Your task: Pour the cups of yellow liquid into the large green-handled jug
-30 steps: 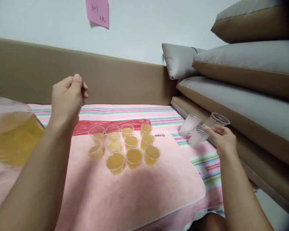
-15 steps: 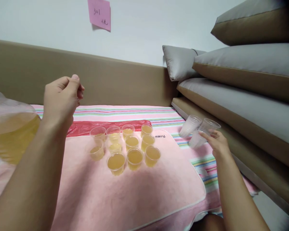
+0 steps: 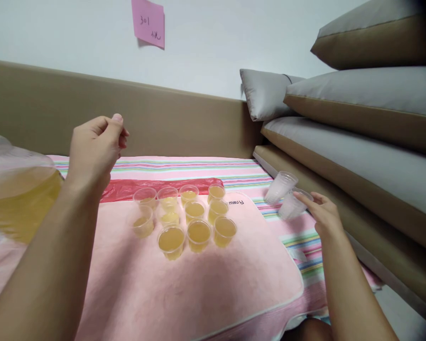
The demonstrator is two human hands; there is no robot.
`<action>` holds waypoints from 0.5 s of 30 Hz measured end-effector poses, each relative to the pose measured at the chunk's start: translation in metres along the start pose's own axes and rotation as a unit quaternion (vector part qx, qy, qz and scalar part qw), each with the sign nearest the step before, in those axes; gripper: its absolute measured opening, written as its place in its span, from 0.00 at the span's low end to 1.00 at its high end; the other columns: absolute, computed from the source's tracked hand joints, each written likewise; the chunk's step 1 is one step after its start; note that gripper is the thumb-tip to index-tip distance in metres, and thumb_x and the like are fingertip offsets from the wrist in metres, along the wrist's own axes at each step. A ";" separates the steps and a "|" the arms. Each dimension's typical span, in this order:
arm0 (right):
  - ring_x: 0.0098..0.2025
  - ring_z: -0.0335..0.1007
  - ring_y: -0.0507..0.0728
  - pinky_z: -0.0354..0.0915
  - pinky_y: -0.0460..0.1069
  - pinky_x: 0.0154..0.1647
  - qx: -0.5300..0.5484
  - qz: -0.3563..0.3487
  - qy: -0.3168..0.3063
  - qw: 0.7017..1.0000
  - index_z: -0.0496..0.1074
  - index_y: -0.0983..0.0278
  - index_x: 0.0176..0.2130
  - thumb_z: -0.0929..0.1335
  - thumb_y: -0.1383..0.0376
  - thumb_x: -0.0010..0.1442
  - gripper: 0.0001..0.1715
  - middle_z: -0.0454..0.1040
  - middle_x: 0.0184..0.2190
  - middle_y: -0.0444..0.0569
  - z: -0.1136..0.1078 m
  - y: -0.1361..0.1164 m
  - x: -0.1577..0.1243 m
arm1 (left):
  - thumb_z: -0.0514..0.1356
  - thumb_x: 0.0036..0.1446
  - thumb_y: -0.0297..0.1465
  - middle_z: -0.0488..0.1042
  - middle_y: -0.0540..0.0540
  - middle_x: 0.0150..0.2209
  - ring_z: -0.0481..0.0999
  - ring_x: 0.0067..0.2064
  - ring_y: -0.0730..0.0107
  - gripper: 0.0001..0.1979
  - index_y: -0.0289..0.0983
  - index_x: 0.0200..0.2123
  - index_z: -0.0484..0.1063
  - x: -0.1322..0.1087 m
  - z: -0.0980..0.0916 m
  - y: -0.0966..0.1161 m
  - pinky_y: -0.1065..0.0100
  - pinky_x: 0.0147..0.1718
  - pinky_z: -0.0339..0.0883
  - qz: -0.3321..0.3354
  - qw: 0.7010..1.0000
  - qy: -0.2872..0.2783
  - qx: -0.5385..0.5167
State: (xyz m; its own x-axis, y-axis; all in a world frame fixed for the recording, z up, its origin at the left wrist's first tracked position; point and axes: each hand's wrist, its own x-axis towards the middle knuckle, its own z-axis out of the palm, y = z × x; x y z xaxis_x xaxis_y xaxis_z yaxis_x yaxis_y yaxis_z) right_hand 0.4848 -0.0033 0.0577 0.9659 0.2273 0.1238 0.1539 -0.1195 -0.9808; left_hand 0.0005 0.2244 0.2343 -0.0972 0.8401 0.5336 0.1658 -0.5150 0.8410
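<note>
My right hand (image 3: 324,210) is at the right, its thumb and fingers closed at the rim of a stack of clear plastic cups (image 3: 291,206), which lies tilted. A second tilted stack of clear cups (image 3: 279,188) lies just beside it. Raised at the left, my left hand (image 3: 97,144) has its fingers curled and pressed together; whatever is in them, if anything, is hidden. Several clear cups of yellow liquid (image 3: 199,234) stand upright in rows between my hands. Behind my left forearm sits a large clear container of yellow liquid (image 3: 21,201), partly cut off.
A pink mat (image 3: 199,293) lies under the filled cups, over a striped cloth (image 3: 184,165). Red plastic (image 3: 119,190) stretches behind the cups. Large grey-and-brown cushions (image 3: 358,147) are piled along the right side. A pink note (image 3: 148,23) is on the wall.
The top cup at my right hand, which stuck out from its stack, now sits lower and closer to it. My left hand appears slightly further right in view, still closed.
</note>
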 end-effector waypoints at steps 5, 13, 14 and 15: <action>0.57 0.79 0.70 0.75 0.63 0.62 -0.007 0.004 -0.010 1.000 0.72 0.60 0.44 0.85 0.51 0.29 0.44 0.80 0.52 0.57 -0.001 0.000 -0.001 | 0.67 0.71 0.38 0.66 0.53 0.23 0.61 0.26 0.73 0.20 0.39 0.26 0.71 -0.001 -0.001 0.001 0.65 0.26 0.53 -0.001 1.000 -0.004 0.003; 0.49 0.80 0.68 0.77 0.63 0.54 -0.035 -0.001 -0.007 0.999 0.73 0.61 0.40 0.84 0.54 0.26 0.41 0.79 0.42 0.53 0.000 -0.003 -0.007 | 0.65 0.72 0.35 0.67 0.53 0.23 0.62 0.26 0.73 0.20 0.38 0.26 0.71 -0.003 -0.001 0.002 0.66 0.27 0.54 -0.001 1.000 -0.009 0.021; 0.50 0.79 0.70 0.76 0.64 0.54 -0.037 -0.010 0.003 0.999 0.74 0.62 0.41 0.85 0.53 0.26 0.43 0.79 0.42 0.54 -0.001 -0.006 -0.010 | 0.65 0.72 0.35 0.67 0.53 0.23 0.62 0.27 0.73 0.19 0.38 0.26 0.71 -0.003 -0.001 0.001 0.66 0.27 0.55 0.004 1.000 -0.011 0.022; 0.52 0.79 0.71 0.76 0.64 0.55 -0.036 -0.026 0.019 0.999 0.74 0.62 0.42 0.85 0.51 0.26 0.44 0.79 0.44 0.56 -0.002 -0.011 -0.013 | 0.64 0.72 0.35 0.67 0.53 0.23 0.62 0.27 0.73 0.19 0.38 0.26 0.71 -0.003 -0.001 0.001 0.65 0.27 0.55 0.011 1.000 -0.012 0.024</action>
State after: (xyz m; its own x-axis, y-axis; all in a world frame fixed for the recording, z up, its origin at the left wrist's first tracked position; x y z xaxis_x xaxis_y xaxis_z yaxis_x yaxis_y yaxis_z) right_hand 0.4713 -0.0070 0.0677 0.9629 0.1992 0.1818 0.2181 -0.1783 -0.9595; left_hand 0.0003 0.2210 0.2336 -0.0702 0.8325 0.5496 0.2153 -0.5253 0.8232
